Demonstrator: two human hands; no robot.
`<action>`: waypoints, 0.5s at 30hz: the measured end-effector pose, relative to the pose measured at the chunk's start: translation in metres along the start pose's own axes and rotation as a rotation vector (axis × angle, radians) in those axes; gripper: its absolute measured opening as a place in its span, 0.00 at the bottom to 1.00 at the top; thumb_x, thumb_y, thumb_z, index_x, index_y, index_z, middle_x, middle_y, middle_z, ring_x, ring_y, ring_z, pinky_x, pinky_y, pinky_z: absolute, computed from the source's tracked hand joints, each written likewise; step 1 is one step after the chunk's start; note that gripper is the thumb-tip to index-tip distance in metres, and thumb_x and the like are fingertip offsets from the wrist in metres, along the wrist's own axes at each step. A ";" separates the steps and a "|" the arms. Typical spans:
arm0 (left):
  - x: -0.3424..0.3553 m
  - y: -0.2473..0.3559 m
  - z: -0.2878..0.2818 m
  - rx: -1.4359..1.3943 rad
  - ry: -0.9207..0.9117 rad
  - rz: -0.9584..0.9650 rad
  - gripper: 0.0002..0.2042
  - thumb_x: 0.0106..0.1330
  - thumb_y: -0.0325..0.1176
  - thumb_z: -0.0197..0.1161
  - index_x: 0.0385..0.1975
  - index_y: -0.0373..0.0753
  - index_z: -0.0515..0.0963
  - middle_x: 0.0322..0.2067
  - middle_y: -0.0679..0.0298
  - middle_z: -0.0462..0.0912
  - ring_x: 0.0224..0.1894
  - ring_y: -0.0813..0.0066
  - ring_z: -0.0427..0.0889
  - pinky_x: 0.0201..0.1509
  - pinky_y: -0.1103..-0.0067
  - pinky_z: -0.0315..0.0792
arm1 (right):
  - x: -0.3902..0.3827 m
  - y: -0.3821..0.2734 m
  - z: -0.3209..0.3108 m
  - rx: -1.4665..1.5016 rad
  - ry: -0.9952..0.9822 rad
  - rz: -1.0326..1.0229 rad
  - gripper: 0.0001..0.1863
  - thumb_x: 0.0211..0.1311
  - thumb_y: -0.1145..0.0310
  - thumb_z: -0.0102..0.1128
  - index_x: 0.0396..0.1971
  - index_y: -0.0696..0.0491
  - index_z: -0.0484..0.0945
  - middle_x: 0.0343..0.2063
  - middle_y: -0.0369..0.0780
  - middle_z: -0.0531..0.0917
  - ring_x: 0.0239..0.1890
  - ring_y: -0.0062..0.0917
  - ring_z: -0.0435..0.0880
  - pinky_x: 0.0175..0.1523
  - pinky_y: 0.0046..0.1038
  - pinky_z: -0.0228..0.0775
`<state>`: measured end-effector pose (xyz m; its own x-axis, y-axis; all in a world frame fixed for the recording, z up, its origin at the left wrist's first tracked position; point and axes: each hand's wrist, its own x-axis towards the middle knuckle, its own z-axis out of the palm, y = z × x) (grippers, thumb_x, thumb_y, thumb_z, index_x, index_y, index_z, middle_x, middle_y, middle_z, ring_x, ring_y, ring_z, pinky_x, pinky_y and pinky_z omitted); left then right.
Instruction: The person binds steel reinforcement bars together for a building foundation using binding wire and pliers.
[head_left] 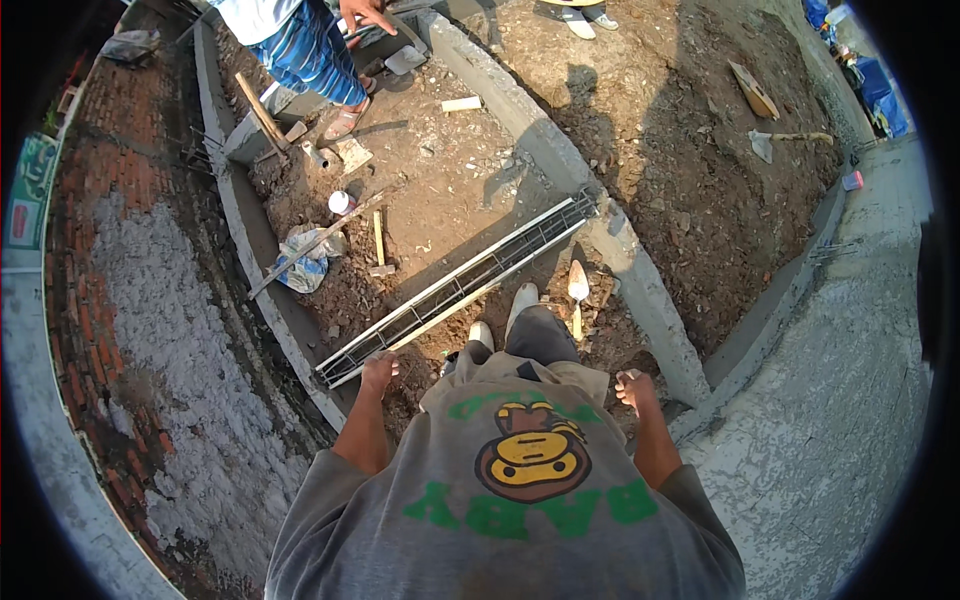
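Note:
A steel rebar cage (455, 297) lies between two long pale boards, spanning slantwise from the left concrete beam to the middle one. At its near left end is my left hand (379, 371), fingers closed against the edge of the nearer board (432, 325); whether they grip it is hard to see. My right hand (634, 388) hangs beside my body near the middle beam, its fingers curled, with nothing visible in them. A pointed trowel (578, 290) with a wooden handle rests on the soil by my feet. Beyond the cage lies a hammer (380, 245).
Concrete beams (640, 270) divide the dirt ground. A brick wall (120, 260) runs along the left. Another person (300, 50) stands at the upper left near a shovel (405, 60). A thin stick (315, 243), plastic bag (303, 262) and white bottle (341, 202) lie beyond the cage.

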<state>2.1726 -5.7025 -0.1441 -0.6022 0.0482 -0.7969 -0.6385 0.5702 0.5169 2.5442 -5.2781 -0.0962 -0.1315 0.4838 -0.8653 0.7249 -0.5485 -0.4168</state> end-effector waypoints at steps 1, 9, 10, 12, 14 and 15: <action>0.003 0.003 0.002 -0.047 0.000 0.054 0.18 0.64 0.37 0.57 0.46 0.29 0.75 0.34 0.60 0.81 0.34 0.73 0.81 0.37 0.77 0.77 | 0.013 -0.003 -0.002 0.029 -0.022 0.020 0.06 0.60 0.69 0.58 0.29 0.55 0.73 0.16 0.37 0.72 0.13 0.21 0.67 0.17 0.25 0.55; -0.027 0.049 0.035 -0.105 -0.018 -0.001 0.19 0.64 0.37 0.57 0.48 0.28 0.74 0.36 0.59 0.80 0.36 0.73 0.80 0.40 0.78 0.77 | 0.074 -0.099 -0.006 -0.206 0.150 0.058 0.08 0.61 0.68 0.59 0.29 0.57 0.74 0.17 0.36 0.73 0.14 0.20 0.66 0.20 0.26 0.56; -0.027 0.053 0.041 -0.035 -0.005 -0.075 0.19 0.63 0.37 0.57 0.48 0.28 0.74 0.35 0.59 0.80 0.36 0.72 0.80 0.39 0.78 0.77 | 0.082 -0.110 -0.009 -0.108 0.095 0.003 0.09 0.61 0.67 0.59 0.29 0.58 0.74 0.17 0.35 0.73 0.15 0.20 0.66 0.21 0.26 0.56; -0.026 0.059 0.051 0.055 -0.013 -0.139 0.19 0.62 0.37 0.58 0.48 0.28 0.74 0.35 0.59 0.80 0.35 0.72 0.80 0.39 0.78 0.77 | 0.108 -0.105 -0.026 0.010 0.064 -0.046 0.10 0.61 0.67 0.59 0.29 0.59 0.75 0.17 0.35 0.73 0.16 0.20 0.65 0.22 0.27 0.56; -0.018 0.077 0.065 0.063 -0.028 -0.155 0.19 0.62 0.37 0.58 0.47 0.29 0.74 0.34 0.58 0.80 0.34 0.70 0.80 0.38 0.78 0.78 | 0.160 -0.070 -0.054 -0.150 0.142 -0.142 0.11 0.62 0.65 0.59 0.32 0.59 0.76 0.18 0.34 0.74 0.17 0.20 0.65 0.23 0.28 0.57; -0.015 0.083 0.067 0.073 -0.028 -0.151 0.19 0.62 0.37 0.58 0.47 0.29 0.74 0.34 0.58 0.80 0.34 0.70 0.80 0.38 0.78 0.78 | 0.157 -0.077 -0.055 -0.141 0.142 -0.139 0.11 0.62 0.65 0.59 0.32 0.59 0.76 0.18 0.34 0.74 0.17 0.20 0.65 0.23 0.28 0.57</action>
<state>2.1605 -5.6003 -0.1103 -0.4874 -0.0202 -0.8730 -0.6838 0.6305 0.3672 2.5048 -5.1225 -0.1844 -0.1469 0.6445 -0.7504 0.7950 -0.3744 -0.4773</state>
